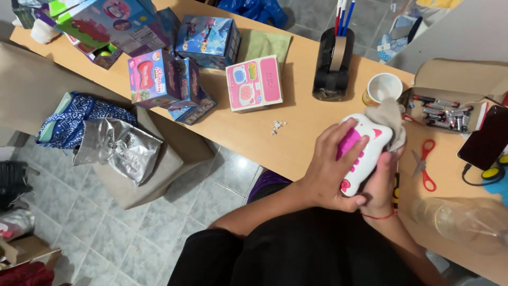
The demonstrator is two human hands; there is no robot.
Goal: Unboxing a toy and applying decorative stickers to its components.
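My left hand (330, 167) grips a white and pink plastic toy (365, 151) held over the wooden table's (296, 122) front edge. My right hand (382, 182) is under the toy's right side and holds a grey cloth (389, 115) against its top end. The toy's underside is hidden by both hands.
Several boxed toys (164, 79) and a pink and white box (254, 83) lie on the table's left. A black tape dispenser (333, 63), a white cup (383, 87), a cardboard box of batteries (447, 111), red scissors (425, 164), a phone (484, 140) and a clear bottle (460, 220) stand right.
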